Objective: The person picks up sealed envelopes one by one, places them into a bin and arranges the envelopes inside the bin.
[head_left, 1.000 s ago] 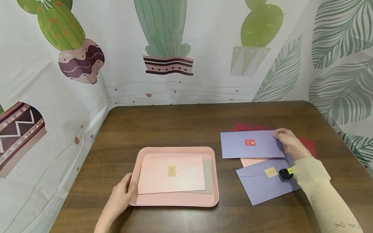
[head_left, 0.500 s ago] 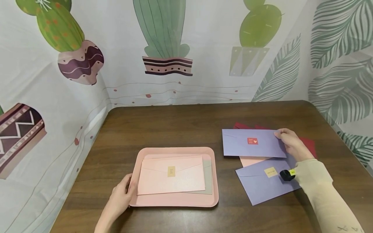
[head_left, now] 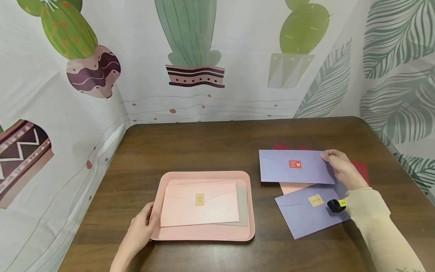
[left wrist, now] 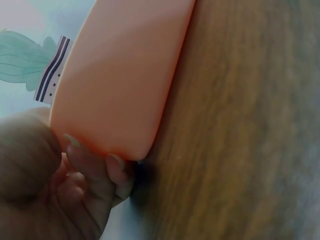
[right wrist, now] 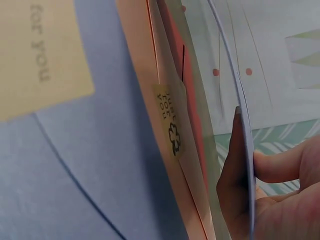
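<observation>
My left hand (head_left: 141,226) grips the left side of a pink tray (head_left: 204,235). In the left wrist view, its curled fingertips lie against the wall of the tray (left wrist: 120,90) near the corner. Inside the tray a pale pink envelope (head_left: 217,211) with a gold sticker overlaps a grey-green one (head_left: 243,211). On the right side, my right hand (head_left: 340,166) pinches a purple envelope (head_left: 275,168) with a red heart sticker by its right end. The right wrist view shows this envelope (right wrist: 244,115) edge-on between thumb and fingers, raised over the other envelopes.
Below the held envelope lie another purple envelope (head_left: 295,217) with a cream sticker, a peach envelope (head_left: 293,188) and red envelopes (head_left: 361,170). They overlap on the brown wooden table (head_left: 190,147). A cloth (head_left: 244,41) printed with cacti and leaves hangs behind.
My right hand has shifted slightly to the right and away from me with the purple envelope. My left hand and the tray have stayed in place.
</observation>
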Demonstrator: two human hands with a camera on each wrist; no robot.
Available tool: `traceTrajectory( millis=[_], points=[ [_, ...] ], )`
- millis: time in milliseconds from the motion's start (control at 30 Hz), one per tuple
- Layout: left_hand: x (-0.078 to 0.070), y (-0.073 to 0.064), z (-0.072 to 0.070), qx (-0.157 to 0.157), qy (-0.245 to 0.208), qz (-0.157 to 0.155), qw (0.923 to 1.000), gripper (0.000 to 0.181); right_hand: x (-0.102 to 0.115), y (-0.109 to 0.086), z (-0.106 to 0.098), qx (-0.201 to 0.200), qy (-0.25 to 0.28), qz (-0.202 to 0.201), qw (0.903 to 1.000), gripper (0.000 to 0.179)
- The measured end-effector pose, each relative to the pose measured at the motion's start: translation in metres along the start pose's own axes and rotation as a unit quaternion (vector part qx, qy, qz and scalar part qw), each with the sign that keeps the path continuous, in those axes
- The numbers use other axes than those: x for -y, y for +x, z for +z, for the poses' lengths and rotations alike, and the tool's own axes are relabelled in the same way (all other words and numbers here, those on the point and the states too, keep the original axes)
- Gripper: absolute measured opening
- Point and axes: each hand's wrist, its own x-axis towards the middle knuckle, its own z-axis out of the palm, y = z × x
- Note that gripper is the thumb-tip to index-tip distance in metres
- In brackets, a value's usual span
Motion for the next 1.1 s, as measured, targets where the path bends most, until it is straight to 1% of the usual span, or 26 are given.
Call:
traceTrajectory(
  millis=[233, 467, 700, 833, 933, 1100],
  points=[
    [0.001, 0.001, 0.002, 0.001, -0.003, 0.001, 1.0000, 0.036, 0.002, -0.004, 0.002, 0.000, -0.002, 0.008, 1.0000, 0.030],
    [0.001, 0.001, 0.002, 0.004, -0.009, -0.005, 0.9999, 0.037, 0.004, -0.008, 0.004, -0.006, -0.012, -0.003, 0.9999, 0.028],
    [0.000, 0.001, 0.002, -0.005, -0.002, 0.001, 1.0000, 0.037, 0.004, -0.011, 0.006, -0.012, -0.012, 0.001, 0.9998, 0.034],
    [0.001, 0.001, 0.002, 0.000, -0.003, -0.001, 1.0000, 0.038, 0.004, -0.014, 0.007, -0.009, -0.009, 0.002, 0.9999, 0.036],
    [0.001, 0.000, 0.001, 0.003, -0.005, -0.003, 1.0000, 0.038, 0.004, -0.015, 0.008, -0.011, -0.005, -0.001, 0.9999, 0.041],
    [0.001, 0.001, 0.001, 0.001, -0.006, 0.000, 1.0000, 0.037, 0.006, -0.020, 0.012, -0.016, -0.008, -0.008, 0.9998, 0.047]
  ],
)
